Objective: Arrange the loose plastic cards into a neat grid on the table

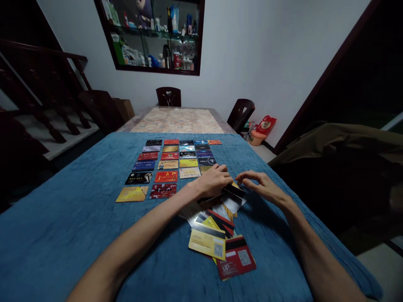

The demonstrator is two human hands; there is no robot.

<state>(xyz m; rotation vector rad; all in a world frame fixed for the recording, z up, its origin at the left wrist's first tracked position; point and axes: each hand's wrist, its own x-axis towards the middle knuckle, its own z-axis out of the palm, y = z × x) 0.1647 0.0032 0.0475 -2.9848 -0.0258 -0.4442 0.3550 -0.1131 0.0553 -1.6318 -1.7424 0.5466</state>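
My left hand [215, 181] rests over the upper part of a loose pile of plastic cards, its fingers curled and close together. What it grips, if anything, is hidden by the hand. By its fingertips lies a card with a black stripe [233, 191]. To the right, my right hand [262, 186] hovers beside the pile with curved fingers, thumb apart, nothing seen between them. Nearer to me, the pile shows a yellow card [206, 240] overlapping a dark red card [236, 258], both back side up.
Beyond the pile, several cards lie face up in rows, among them a gold card [132, 194] and a black card [138, 178]. A blue cloth [78, 218] covers the near table. Chairs [242, 113] stand around the far end, and a dark jacket-like cloth [343, 147] is at the right.
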